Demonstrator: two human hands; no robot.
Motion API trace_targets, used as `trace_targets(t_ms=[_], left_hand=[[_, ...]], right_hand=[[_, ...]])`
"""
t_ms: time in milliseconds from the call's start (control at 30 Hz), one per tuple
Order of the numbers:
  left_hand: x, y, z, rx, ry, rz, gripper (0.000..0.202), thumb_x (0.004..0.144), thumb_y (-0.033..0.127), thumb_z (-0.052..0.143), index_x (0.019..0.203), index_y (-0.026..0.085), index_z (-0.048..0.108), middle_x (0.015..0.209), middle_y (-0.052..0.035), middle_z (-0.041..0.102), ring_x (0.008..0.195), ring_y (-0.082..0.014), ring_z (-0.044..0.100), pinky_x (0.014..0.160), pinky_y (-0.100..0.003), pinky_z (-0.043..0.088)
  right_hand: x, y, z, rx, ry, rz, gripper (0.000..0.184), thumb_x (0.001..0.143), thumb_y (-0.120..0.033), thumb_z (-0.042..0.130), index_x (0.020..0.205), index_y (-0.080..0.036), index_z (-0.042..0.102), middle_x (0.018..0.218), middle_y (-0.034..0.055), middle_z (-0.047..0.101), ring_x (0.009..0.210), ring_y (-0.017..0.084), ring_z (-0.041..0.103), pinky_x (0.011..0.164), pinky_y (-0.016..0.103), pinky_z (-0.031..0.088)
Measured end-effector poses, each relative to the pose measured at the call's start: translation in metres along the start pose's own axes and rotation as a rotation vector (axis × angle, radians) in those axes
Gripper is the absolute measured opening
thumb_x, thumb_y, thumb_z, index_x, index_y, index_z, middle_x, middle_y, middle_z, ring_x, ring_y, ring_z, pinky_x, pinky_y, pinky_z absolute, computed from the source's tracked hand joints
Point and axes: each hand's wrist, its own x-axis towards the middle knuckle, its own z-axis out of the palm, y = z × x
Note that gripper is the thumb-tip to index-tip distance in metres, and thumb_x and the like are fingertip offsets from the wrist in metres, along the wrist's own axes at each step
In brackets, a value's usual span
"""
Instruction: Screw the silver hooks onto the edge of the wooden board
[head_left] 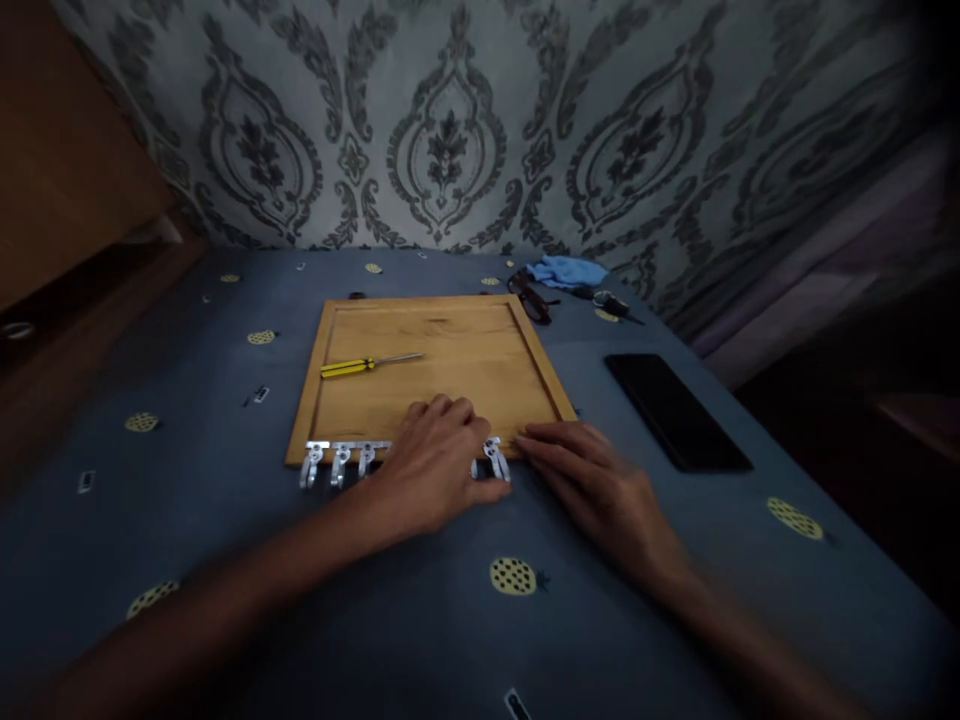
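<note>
A wooden framed board [472, 345] lies flat with its recessed side up. Along its near edge runs a silvery metal hook rail [342, 455] with several double hooks, its middle covered by my left hand. My left hand [435, 460] is closed over the rail, fingers curled on top and thumb below beside the rightmost hook. At the board's near right corner rests my right hand [600, 485], its fingers stretched out and fingertips touching the frame close to the rail's end; its thumb is hidden. A screwdriver [360, 366] with a yellow and black handle lies on the board's left half.
A blue cloth [566, 271], dark glasses [532, 300] and keys [609, 303] lie behind the board at the right. A black phone [675, 412] lies right of it. Underneath is a blue pineapple-print cover [225, 420]; a patterned curtain [450, 130] hangs behind.
</note>
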Motion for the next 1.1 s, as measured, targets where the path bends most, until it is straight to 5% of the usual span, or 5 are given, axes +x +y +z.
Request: trace_targets(t_ms=[233, 400, 800, 933, 1100], left_hand=[[-0.001, 0.000, -0.002, -0.024, -0.002, 0.013, 0.049, 0.089, 0.054, 0.073, 0.115, 0.013, 0.069, 0.123, -0.0112, 0.066, 0.123, -0.0324, 0.056, 0.105, -0.048, 0.047], [-0.001, -0.002, 0.000, -0.025, 0.008, 0.028, 0.053, 0.090, 0.058, 0.069, 0.119, 0.014, 0.069, 0.127, -0.0128, 0.064, 0.125, -0.0334, 0.056, 0.108, -0.049, 0.046], [-0.001, -0.002, -0.004, -0.101, -0.008, 0.030, 0.064, 0.091, 0.051, 0.071, 0.136, 0.007, 0.060, 0.145, -0.0202, 0.059, 0.135, -0.0378, 0.053, 0.110, -0.054, 0.048], [-0.002, -0.005, -0.001, -0.115, 0.033, 0.054, 0.068, 0.090, 0.053, 0.070, 0.139, 0.007, 0.058, 0.147, -0.0204, 0.058, 0.137, -0.0388, 0.051, 0.109, -0.055, 0.048], [-0.003, -0.005, -0.004, -0.127, 0.022, 0.047, 0.048, 0.091, 0.051, 0.070, 0.120, 0.012, 0.069, 0.140, -0.0183, 0.063, 0.127, -0.0366, 0.056, 0.104, -0.054, 0.049]], right_hand=[[0.015, 0.023, 0.003, 0.129, 0.072, 0.212, 0.022, 0.097, -0.025, 0.061, 0.112, -0.028, 0.077, 0.107, 0.0071, 0.078, 0.098, 0.024, 0.076, 0.086, 0.041, 0.064], [0.075, 0.031, 0.015, 0.206, 0.035, 0.168, 0.022, 0.094, -0.026, 0.061, 0.104, -0.027, 0.080, 0.101, 0.0068, 0.081, 0.092, 0.025, 0.077, 0.082, 0.039, 0.062], [0.229, -0.057, 0.128, 0.431, -0.417, 0.057, 0.025, 0.087, -0.007, 0.063, 0.101, -0.017, 0.081, 0.095, 0.0062, 0.081, 0.085, 0.017, 0.076, 0.077, 0.028, 0.060], [0.244, -0.065, 0.140, 0.287, -0.443, 0.049, 0.034, 0.091, -0.005, 0.054, 0.113, -0.014, 0.078, 0.107, 0.0102, 0.080, 0.095, 0.019, 0.075, 0.083, 0.029, 0.058], [0.232, -0.050, 0.119, 0.019, -0.579, -0.057, 0.023, 0.089, -0.024, 0.068, 0.107, -0.015, 0.079, 0.101, 0.0120, 0.079, 0.092, 0.025, 0.073, 0.076, 0.032, 0.052]])
